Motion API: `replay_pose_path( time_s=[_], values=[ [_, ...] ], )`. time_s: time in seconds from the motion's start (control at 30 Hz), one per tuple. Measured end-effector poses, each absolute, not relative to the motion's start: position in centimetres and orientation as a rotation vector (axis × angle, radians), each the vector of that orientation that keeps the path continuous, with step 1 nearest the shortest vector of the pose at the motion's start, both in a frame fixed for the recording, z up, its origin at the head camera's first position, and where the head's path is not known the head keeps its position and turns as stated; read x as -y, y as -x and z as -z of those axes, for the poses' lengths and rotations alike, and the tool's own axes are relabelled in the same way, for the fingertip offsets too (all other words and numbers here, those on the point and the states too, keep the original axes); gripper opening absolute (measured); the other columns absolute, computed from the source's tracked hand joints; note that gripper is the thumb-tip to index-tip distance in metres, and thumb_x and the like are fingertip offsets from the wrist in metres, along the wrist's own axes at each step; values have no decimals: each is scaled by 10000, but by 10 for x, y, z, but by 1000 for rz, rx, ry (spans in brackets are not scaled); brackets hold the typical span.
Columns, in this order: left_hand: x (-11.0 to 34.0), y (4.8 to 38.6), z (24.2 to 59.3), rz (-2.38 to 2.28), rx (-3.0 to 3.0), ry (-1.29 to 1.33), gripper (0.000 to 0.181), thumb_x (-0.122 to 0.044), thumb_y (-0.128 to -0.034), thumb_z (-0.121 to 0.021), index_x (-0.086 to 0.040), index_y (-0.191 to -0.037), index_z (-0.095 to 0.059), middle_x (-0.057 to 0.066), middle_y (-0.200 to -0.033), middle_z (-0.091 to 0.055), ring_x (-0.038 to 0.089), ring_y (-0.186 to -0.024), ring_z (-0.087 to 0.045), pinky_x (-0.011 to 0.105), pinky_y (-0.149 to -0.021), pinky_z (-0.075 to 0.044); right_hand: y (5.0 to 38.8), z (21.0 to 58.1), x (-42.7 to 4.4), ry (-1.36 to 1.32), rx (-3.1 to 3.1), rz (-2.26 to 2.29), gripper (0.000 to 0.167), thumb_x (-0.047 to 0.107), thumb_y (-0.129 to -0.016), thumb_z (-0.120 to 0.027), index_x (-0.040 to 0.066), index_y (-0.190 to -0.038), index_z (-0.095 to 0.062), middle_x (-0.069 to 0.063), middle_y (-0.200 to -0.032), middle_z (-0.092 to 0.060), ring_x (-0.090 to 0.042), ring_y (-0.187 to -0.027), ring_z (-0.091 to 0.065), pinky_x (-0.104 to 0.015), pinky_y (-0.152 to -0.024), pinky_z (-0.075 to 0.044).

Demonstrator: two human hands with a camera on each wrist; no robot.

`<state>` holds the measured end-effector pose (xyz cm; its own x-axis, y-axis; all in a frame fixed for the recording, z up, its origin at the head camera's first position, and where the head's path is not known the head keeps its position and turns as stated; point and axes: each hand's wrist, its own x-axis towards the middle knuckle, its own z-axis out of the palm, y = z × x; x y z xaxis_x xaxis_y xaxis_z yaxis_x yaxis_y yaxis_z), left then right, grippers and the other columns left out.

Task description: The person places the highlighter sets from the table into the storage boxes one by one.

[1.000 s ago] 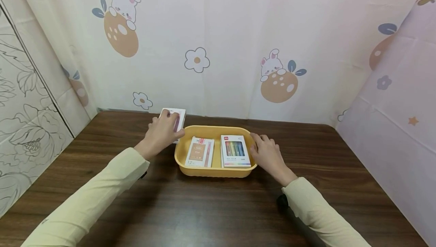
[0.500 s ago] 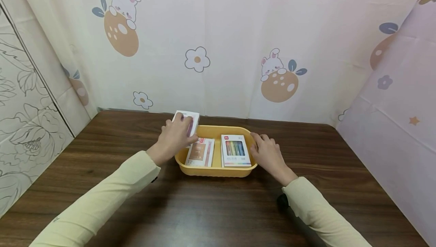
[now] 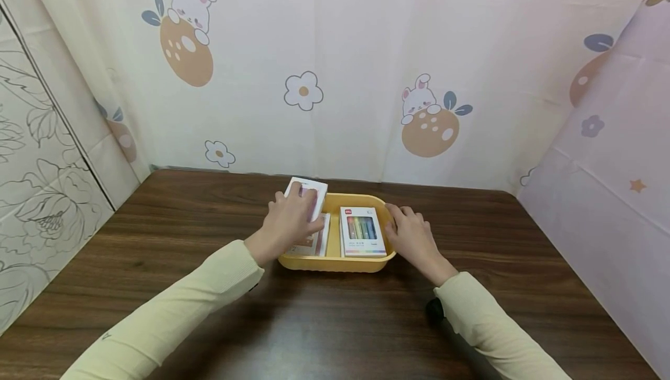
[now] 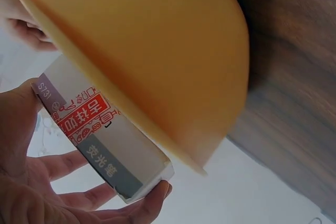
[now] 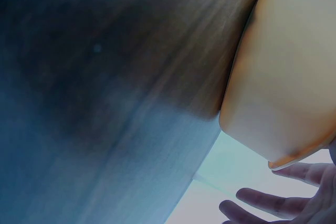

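Note:
My left hand [image 3: 288, 217] grips a white box of highlighters [image 3: 317, 185] above the left end of a yellow plastic basket [image 3: 361, 264]. In the left wrist view, thumb and fingers span the highlighter box [image 4: 94, 124], whose printed side faces the basket wall [image 4: 173, 51]. Below that hand, a white and brown box [image 3: 320, 243] lies in the basket's left half, partly covered. A white box of colored sticks [image 3: 363, 231], seen through its window, lies in the right half. My right hand [image 3: 416, 240] touches the basket's right rim, with fingers loosely extended in the right wrist view.
The basket stands on a dark wood-grain table [image 3: 335, 322], near its back edge. Behind hangs a pale curtain [image 3: 356, 135] with rabbit and flower prints. More patterned cloth covers the left and right sides.
My left hand has carried the highlighter box rightward, from beside the basket's left end to over it, covering more of the brown box. The right hand stays at the rim.

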<state>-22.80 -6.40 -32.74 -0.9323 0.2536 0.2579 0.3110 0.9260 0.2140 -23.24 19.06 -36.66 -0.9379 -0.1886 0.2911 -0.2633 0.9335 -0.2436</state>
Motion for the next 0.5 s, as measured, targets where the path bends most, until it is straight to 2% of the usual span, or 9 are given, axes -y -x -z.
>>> replay_pose_path(
  time_s=[0.3, 0.5],
  values=[
    [56, 222, 338, 354, 2805, 455, 355, -406, -808, -589, -135, -1033, -541, 157, -1073, -491, 386, -746, -524, 496, -676, -470, 232, 367, -191, -334, 2831, -415, 416, 206, -903, -498, 92, -1303, -484, -242, -1182, -538, -441, -952, -533, -552, -751, -420],
    [52, 219, 341, 326, 2808, 433, 407, -428, -799, -593, -134, -1078, -549, 154, -1078, -490, 374, -743, -522, 480, -632, -467, 233, 367, -191, -339, 2820, -413, 409, 200, -901, -498, 91, -1294, -492, -242, -1165, -546, -444, -938, -538, -548, -734, -425]
  ],
)
